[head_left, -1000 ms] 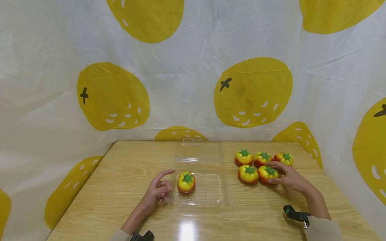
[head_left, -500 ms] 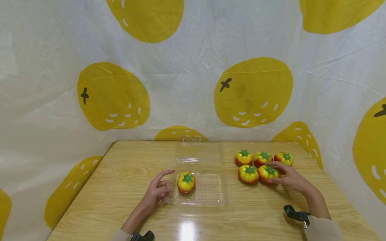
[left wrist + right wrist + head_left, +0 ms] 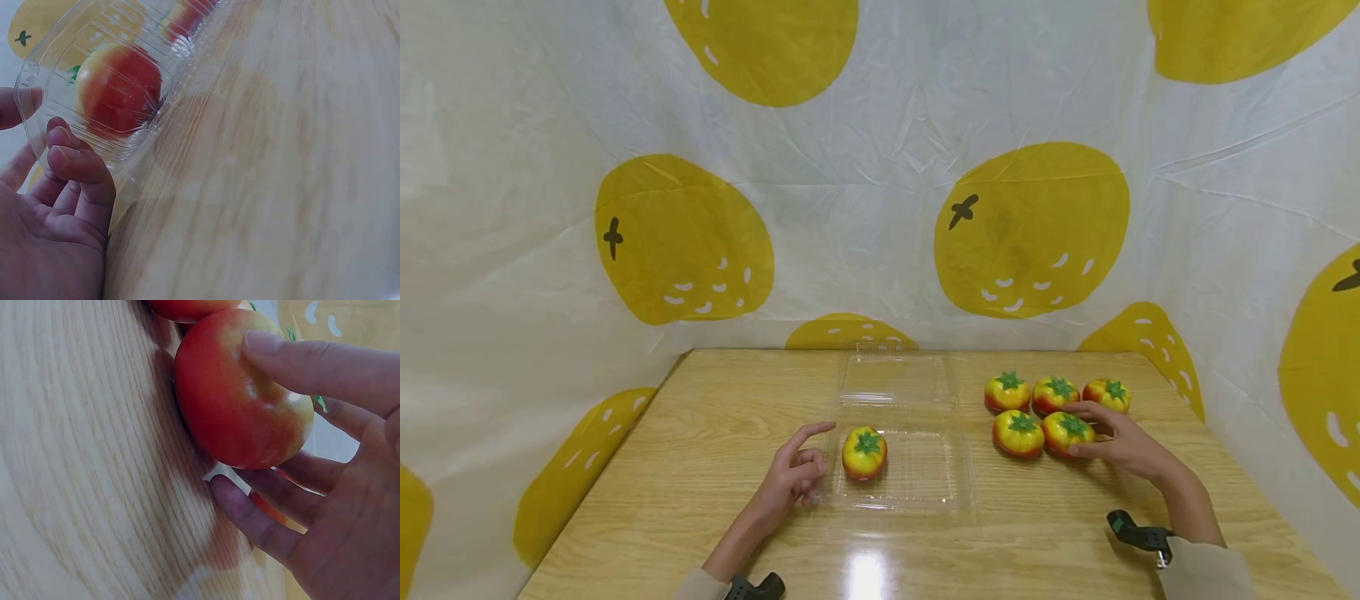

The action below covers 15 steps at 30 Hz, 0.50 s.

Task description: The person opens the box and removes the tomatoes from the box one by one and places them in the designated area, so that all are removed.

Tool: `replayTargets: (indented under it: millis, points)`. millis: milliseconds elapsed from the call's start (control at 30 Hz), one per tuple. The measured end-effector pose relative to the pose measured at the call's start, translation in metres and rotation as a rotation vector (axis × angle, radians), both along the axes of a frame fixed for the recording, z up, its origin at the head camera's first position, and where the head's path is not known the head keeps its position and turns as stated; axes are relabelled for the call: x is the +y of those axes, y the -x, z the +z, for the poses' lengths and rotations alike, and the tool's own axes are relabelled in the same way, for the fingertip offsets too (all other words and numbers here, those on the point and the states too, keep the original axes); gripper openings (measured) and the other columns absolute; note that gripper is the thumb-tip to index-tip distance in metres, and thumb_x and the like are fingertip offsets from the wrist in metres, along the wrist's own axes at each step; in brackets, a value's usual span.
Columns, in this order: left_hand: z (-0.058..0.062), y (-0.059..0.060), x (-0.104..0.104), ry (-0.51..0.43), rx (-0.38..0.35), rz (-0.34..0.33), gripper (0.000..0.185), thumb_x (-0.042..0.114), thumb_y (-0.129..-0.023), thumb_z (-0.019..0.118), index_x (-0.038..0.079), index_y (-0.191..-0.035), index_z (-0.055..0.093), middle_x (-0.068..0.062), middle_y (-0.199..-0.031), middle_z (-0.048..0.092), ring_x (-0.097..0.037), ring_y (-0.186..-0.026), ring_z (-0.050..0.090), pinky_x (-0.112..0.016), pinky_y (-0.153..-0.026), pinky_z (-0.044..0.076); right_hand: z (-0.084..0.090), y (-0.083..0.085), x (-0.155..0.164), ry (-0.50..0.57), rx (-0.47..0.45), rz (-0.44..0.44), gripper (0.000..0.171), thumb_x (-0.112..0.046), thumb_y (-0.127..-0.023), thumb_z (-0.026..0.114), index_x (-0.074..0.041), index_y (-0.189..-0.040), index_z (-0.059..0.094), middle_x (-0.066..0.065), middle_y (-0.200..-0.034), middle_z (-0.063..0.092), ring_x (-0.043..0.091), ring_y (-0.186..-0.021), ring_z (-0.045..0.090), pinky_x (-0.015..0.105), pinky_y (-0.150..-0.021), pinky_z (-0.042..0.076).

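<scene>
An open clear plastic clamshell container (image 3: 917, 467) lies mid-table, its lid (image 3: 895, 379) folded back. One yellow-and-red toy tomato (image 3: 864, 454) with a green star-shaped top sits at the left inside it. My left hand (image 3: 790, 475) is at the container's left edge; in the left wrist view the curled fingers (image 3: 78, 165) and another fingertip lie on either side of the clear rim. To the right, my right hand (image 3: 1123, 442) grips a toy tomato (image 3: 1067, 432) resting on the table. The right wrist view shows the thumb (image 3: 312, 359) over that tomato (image 3: 231, 394), with fingers around its far side.
Several more toy tomatoes stand close by the gripped one: one to its left (image 3: 1017, 435) and a back row (image 3: 1056, 393) behind. The wooden table (image 3: 737, 392) meets a white curtain (image 3: 850, 233) with big yellow fruit prints on its far and side edges.
</scene>
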<state>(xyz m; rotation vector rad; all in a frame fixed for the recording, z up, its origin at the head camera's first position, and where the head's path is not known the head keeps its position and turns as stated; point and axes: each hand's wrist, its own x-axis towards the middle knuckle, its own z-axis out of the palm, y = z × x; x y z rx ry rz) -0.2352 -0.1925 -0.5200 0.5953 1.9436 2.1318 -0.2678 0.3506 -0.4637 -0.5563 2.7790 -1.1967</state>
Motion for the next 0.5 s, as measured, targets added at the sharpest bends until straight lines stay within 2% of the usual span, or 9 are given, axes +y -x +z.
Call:
replayTargets:
  millis: [33,167,233,267,400,500]
  points:
    - [-0.0001,0.0,0.0,-0.002,-0.001,-0.001,0.065,0.003,-0.099,0.054,-0.004,-0.158,0.028,0.004,-0.071,0.051,-0.007,-0.052,0.045,-0.019,-0.046,0.04,0.0002,0.0,0.0001,0.006,-0.003,0.003,0.058,-0.014,-0.09,0.077,0.004,-0.141,0.053,0.032,-0.141,0.054,0.042,-0.122,0.057,0.042,-0.09,0.051]
    - [-0.0004,-0.0004,0.0001,-0.004,0.0,-0.003,0.064,0.001,-0.099,0.052,-0.004,-0.158,0.027,0.005,-0.07,0.05,-0.007,-0.052,0.046,-0.019,-0.046,0.039,0.0007,0.0001,0.0009,0.017,0.002,0.012,0.057,-0.014,-0.091,0.077,0.004,-0.14,0.054,0.03,-0.142,0.054,0.02,-0.119,0.057,0.03,-0.089,0.051]
    - [-0.0003,-0.0006,0.0003,-0.005,0.0,-0.002,0.064,0.001,-0.099,0.051,-0.004,-0.158,0.027,0.005,-0.07,0.05,-0.007,-0.052,0.045,-0.019,-0.046,0.039,0.0009,0.0001,0.0009,0.019,0.005,0.013,0.057,-0.015,-0.091,0.077,0.004,-0.14,0.055,0.029,-0.142,0.054,0.016,-0.118,0.056,0.029,-0.088,0.051]
    - [-0.0002,-0.0007,0.0005,-0.004,0.001,-0.001,0.064,0.0,-0.099,0.051,-0.004,-0.158,0.027,0.005,-0.07,0.05,-0.007,-0.052,0.045,-0.019,-0.046,0.039,0.0007,0.0002,0.001,0.02,0.006,0.015,0.058,-0.014,-0.091,0.077,0.004,-0.14,0.054,0.03,-0.142,0.054,0.017,-0.119,0.056,0.03,-0.089,0.051]
    - [0.0001,-0.0005,0.0009,-0.005,-0.001,0.003,0.064,0.0,-0.099,0.051,-0.004,-0.158,0.027,0.005,-0.07,0.05,-0.007,-0.052,0.045,-0.018,-0.046,0.038,0.0003,-0.0002,0.0011,0.022,-0.002,0.016,0.059,-0.014,-0.091,0.076,0.005,-0.142,0.052,0.031,-0.142,0.054,0.037,-0.122,0.057,0.039,-0.089,0.051]
    - [0.0005,-0.0006,0.001,-0.001,-0.004,0.004,0.064,0.0,-0.099,0.051,-0.003,-0.158,0.027,0.004,-0.071,0.05,-0.008,-0.052,0.045,-0.019,-0.046,0.038,-0.0001,-0.0007,0.002,0.025,-0.01,0.013,0.06,-0.014,-0.092,0.075,0.005,-0.143,0.051,0.031,-0.143,0.054,0.04,-0.122,0.057,0.039,-0.089,0.052]
